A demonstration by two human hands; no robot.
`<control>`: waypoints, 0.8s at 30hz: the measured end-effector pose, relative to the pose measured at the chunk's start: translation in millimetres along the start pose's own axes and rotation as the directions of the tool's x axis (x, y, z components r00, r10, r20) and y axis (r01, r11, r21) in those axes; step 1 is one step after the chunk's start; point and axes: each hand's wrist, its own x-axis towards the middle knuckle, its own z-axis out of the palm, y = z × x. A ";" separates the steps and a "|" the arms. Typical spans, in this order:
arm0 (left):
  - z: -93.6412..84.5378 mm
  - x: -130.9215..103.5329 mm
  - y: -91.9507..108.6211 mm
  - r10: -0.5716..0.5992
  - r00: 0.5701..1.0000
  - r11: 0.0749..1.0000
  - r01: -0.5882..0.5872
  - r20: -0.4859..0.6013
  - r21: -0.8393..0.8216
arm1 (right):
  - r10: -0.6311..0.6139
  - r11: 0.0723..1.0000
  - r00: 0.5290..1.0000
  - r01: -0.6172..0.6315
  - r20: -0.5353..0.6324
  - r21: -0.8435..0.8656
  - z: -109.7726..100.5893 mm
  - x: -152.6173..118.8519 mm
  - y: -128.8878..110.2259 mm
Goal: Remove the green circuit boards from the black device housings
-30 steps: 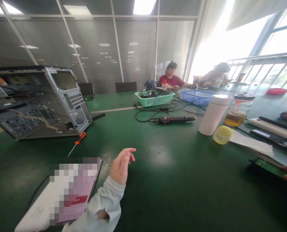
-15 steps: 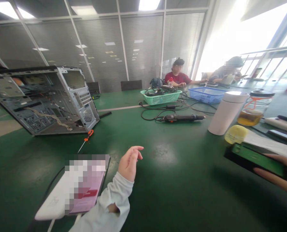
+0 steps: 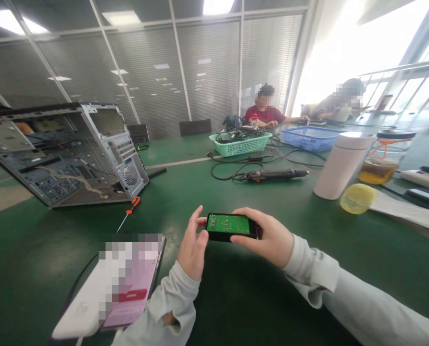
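Note:
A small black case with a green circuit board (image 3: 229,224) in it is held above the table, board side up. My right hand (image 3: 268,235) grips its right end, thumb along the near edge and fingers over the far edge. At the left end is my left hand (image 3: 193,242), its thumb and fingers apart around the corner, at or very near the case. Left of my left hand lie a white power bank (image 3: 81,307) and a phone with a pink screen (image 3: 138,288).
An open computer case (image 3: 92,158) stands at the left, an orange screwdriver (image 3: 132,205) before it. Further back are an electric screwdriver (image 3: 275,175), a green basket (image 3: 241,145) and a blue basket (image 3: 310,139). A white bottle (image 3: 340,168) and yellow tape (image 3: 358,198) are right. Two people sit beyond.
My right hand has brought the case with the green board from the far right to the middle, beside my left hand. The left hand's thumb and fingers have spread.

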 end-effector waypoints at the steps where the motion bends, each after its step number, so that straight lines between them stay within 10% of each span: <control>1: 1.7 -2.0 1.5 0.023 0.998 0.999 -0.026 0.062 0.042 | 0.029 0.997 0.999 -0.030 0.016 0.068 4.7 0.5 6.9; 15: 3.7 -1.9 3.4 -0.011 0.998 0.987 0.002 0.057 0.160 | 0.239 0.740 0.956 -0.293 0.170 0.606 13.1 -2.9 18.5; 24: 0.1 1.6 10.0 -0.073 0.983 0.997 0.073 0.168 0.002 | 0.503 0.111 0.554 -0.803 0.664 0.586 12.3 -0.4 8.4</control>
